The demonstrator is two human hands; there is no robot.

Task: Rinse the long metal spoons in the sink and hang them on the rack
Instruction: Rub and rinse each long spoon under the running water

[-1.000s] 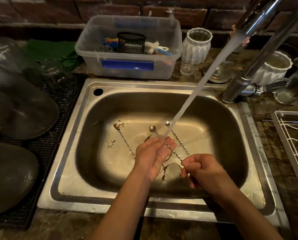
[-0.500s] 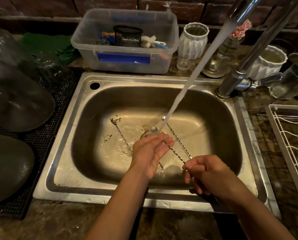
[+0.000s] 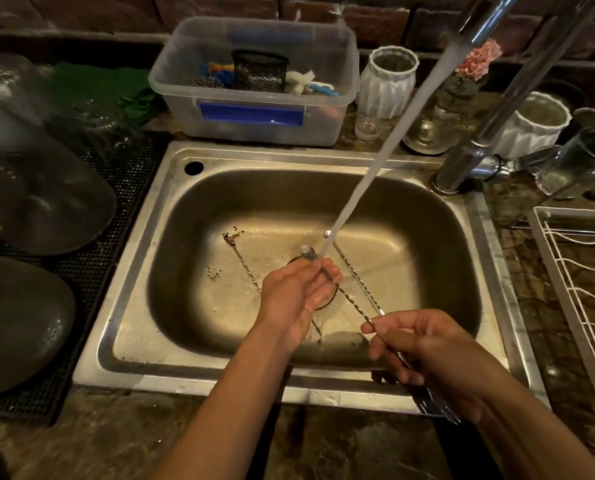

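Rinsing: held spoon (both hands) | sink: two spoons

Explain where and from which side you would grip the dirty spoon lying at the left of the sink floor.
Pinch the dirty spoon at mid-stem, from above. It lies flat on the sink floor, bowl toward the back, its near end hidden behind the left hand; the twisted stem should resist slipping.

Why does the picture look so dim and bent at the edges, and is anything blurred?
Head view: warm, low light falls mostly on the sink floor, with the counter and the dark plates on the left in shadow; the wide-angle lens bows the sink rim and the rack; the water stream is smeared by motion; the spoon and both hands stay fairly sharp.
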